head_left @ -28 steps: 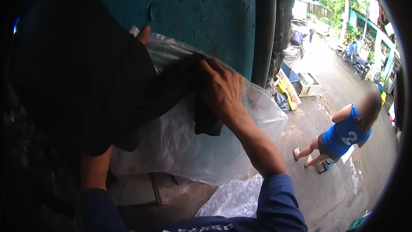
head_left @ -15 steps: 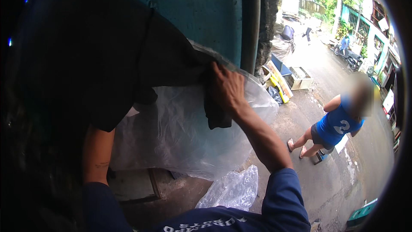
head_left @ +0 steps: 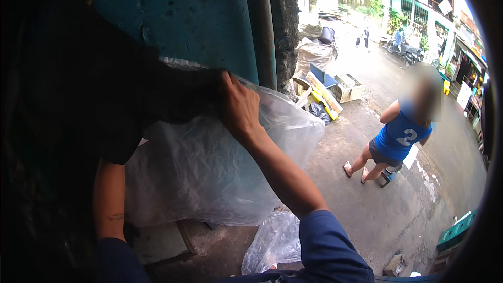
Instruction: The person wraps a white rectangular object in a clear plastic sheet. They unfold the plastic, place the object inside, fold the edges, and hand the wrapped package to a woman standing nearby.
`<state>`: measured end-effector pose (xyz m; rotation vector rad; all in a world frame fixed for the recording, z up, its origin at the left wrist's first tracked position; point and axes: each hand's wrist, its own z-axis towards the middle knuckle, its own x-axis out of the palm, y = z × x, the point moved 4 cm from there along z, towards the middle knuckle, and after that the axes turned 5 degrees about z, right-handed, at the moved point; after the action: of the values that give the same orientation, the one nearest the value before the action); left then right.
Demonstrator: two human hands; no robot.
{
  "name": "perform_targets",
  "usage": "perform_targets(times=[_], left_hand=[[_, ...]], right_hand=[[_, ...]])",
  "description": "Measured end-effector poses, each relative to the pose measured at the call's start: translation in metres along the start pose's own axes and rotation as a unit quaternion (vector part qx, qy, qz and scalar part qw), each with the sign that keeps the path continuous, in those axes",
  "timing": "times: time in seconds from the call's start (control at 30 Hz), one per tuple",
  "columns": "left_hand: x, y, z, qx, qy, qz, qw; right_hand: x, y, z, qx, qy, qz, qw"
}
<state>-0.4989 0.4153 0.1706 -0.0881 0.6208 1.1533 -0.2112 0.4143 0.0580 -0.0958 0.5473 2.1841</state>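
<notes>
A large piece of black cloth [head_left: 173, 94] stretches across the upper left, its folds lost in shadow. My right hand [head_left: 240, 106] is closed on the cloth's right end, thumb and fingers pinched together. My left forearm [head_left: 110, 204] rises from the lower left, and its hand disappears under the dark cloth, so its fingers are hidden. Below and behind the cloth spreads a big clear plastic bag [head_left: 204, 178], its upper edge running close to my right hand.
A blue-green panel [head_left: 178, 15] and a pipe [head_left: 264, 31] stand ahead. Another clear plastic sheet [head_left: 272, 241] lies below. To the right, a person in a blue shirt [head_left: 401, 131] stands in the street. Boards and a pale box [head_left: 348, 89] lie beyond.
The view has swung right, so the surroundings sit further left. The cloth end that hung below my right hand is now drawn up, and the hand still grips it.
</notes>
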Motion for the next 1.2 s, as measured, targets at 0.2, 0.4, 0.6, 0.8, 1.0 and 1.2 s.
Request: perform_targets(times=[0.2, 0.4, 0.6, 0.8, 1.0, 1.2], left_hand=[[0.003, 0.008, -0.020, -0.004, -0.009, -0.028, 1.000], [0.015, 0.018, -0.050, -0.012, -0.026, -0.055, 0.998], [-0.064, 0.041, -0.185, -0.076, -0.023, -0.130, 0.988], [-0.209, 0.098, -0.301, -0.216, -0.017, -0.248, 0.944], [-0.268, 0.165, -0.384, -0.473, -0.042, -0.459, 0.751], [-0.247, 0.164, -0.416, -0.472, -0.020, -0.451, 0.757]], right_hand=[[0.023, -0.013, -0.041, 0.155, 0.141, -0.058, 0.976], [-0.069, -0.023, -0.139, 0.185, 0.157, 0.261, 0.934], [-0.076, -0.025, -0.195, 0.202, 0.332, -0.032, 0.921], [-0.088, -0.003, -0.267, 0.060, 0.397, -0.181, 0.898], [-0.151, 0.028, -0.241, 0.149, 0.556, -0.122, 0.808], [-0.330, 0.112, -0.179, 0.164, 0.444, -0.142, 0.869]])
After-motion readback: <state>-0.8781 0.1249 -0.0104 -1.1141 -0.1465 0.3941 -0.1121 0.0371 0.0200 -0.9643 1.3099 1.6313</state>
